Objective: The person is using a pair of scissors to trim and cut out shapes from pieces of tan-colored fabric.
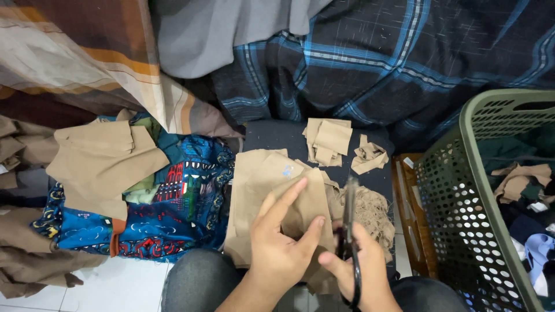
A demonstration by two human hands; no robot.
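Two bare hands are working at the lower centre of the frame. The left hand [281,245] is pressing flat on a tan piece of fabric [272,190], its fingers spread out and its thumb pinching the cloth's edge. The right hand [361,271] is gripping black scissors [350,231], fingers clenched through the handles, blades pointing up just beside the fabric. Above them, small folded tan cut pieces [328,140] are lying on a dark cloth. A blue patterned cloth [173,202] is sitting at the left, and a green plastic laundry basket [462,190] is standing at the right edge
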